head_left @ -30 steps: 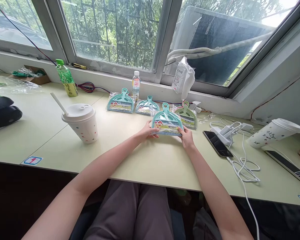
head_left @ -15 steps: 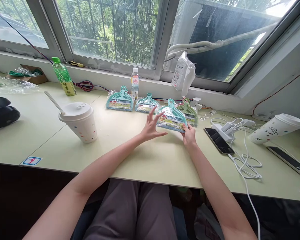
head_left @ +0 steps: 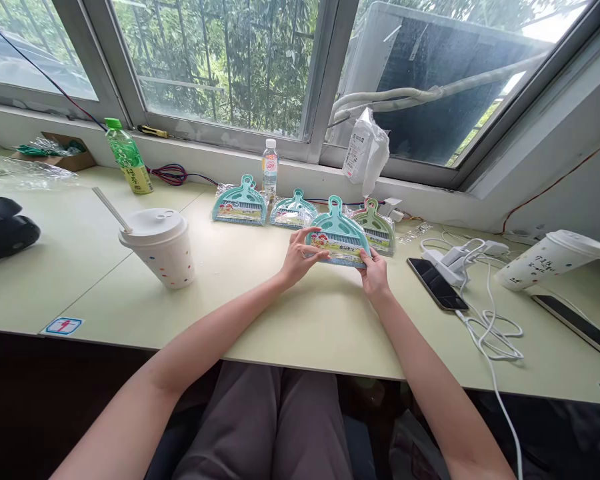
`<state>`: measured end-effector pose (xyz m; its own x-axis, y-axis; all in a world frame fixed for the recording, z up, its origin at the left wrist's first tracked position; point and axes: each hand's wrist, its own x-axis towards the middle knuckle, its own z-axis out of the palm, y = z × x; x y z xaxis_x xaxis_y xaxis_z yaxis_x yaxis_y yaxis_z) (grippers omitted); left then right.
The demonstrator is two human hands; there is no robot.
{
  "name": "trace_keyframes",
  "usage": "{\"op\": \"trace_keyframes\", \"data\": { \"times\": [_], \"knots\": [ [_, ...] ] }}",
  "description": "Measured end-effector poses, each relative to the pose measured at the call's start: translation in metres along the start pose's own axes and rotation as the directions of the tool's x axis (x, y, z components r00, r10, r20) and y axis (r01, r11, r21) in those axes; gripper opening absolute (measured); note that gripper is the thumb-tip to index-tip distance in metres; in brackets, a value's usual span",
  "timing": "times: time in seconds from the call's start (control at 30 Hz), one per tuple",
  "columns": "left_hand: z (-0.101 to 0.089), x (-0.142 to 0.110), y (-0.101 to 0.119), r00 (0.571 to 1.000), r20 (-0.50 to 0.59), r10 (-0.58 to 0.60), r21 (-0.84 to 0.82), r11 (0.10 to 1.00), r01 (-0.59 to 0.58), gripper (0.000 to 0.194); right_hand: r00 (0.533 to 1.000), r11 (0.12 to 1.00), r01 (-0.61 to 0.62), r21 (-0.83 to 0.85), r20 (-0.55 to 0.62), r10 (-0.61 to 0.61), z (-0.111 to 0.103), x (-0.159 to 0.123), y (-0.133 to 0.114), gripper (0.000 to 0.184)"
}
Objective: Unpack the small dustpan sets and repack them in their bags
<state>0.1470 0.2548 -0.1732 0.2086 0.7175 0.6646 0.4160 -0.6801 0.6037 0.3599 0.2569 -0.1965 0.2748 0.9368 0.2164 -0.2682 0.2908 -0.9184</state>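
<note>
Both my hands hold a teal dustpan and brush set (head_left: pixel 339 235) in clear wrapping, its handle pointing up and away from me. My left hand (head_left: pixel 300 257) grips its left edge, thumb in front and fingers at the upper side. My right hand (head_left: pixel 374 272) pinches the lower right corner. Just behind it on the right leans a green dustpan set (head_left: pixel 379 230), partly covered. To the left stand two more wrapped teal sets, a nearer-middle dustpan set (head_left: pixel 293 211) and a far-left dustpan set (head_left: pixel 239 203).
A white lidded cup (head_left: pixel 161 250) with a straw stands at left. A green bottle (head_left: pixel 129 157) and a clear bottle (head_left: pixel 270 167) are by the window. At right lie a phone (head_left: pixel 437 283), white cables, a power strip (head_left: pixel 447 263) and a tilted cup (head_left: pixel 550 260).
My left hand has closed from a spread pose onto the left edge of the teal dustpan set. The set has shifted slightly left, with my right hand still on it.
</note>
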Motion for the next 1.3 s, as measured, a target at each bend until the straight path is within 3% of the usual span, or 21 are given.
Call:
{"op": "trace_keyframes", "data": {
  "times": [0.17,0.33,0.6,0.8,1.07,1.23,1.3],
  "knots": [
    [0.006,-0.004,0.002,0.998,-0.045,-0.040,-0.064,0.997,0.037,0.022,1.000,1.000,0.018,-0.023,0.009,-0.018,0.000,-0.001,-0.002,0.040],
    [0.011,-0.009,0.000,0.956,-0.240,-0.167,-0.187,0.975,0.124,0.013,1.000,0.997,0.001,-0.073,0.008,-0.001,0.004,-0.003,-0.003,0.047],
    [0.012,-0.006,-0.003,0.921,-0.127,-0.368,-0.228,0.915,0.334,0.009,0.999,0.992,0.040,-0.122,0.034,-0.036,0.004,-0.004,-0.004,0.052],
    [0.004,-0.003,0.005,0.928,-0.010,-0.373,-0.146,0.918,0.368,0.023,0.999,0.991,0.046,-0.122,0.012,-0.044,0.006,-0.006,-0.003,0.053],
    [0.004,-0.002,0.000,0.953,-0.052,-0.299,-0.160,0.944,0.288,0.029,0.992,0.990,0.052,-0.134,0.121,-0.036,0.007,-0.008,-0.013,0.055],
    [0.007,-0.003,-0.004,0.951,-0.110,-0.288,-0.156,0.950,0.270,0.027,0.985,0.975,0.022,-0.221,0.171,0.016,0.004,-0.006,-0.014,0.082],
    [0.009,-0.005,-0.003,0.953,-0.107,-0.283,-0.208,0.944,0.257,0.027,0.990,0.968,0.015,-0.250,0.142,0.021,0.003,-0.004,-0.014,0.083]
  ]
}}
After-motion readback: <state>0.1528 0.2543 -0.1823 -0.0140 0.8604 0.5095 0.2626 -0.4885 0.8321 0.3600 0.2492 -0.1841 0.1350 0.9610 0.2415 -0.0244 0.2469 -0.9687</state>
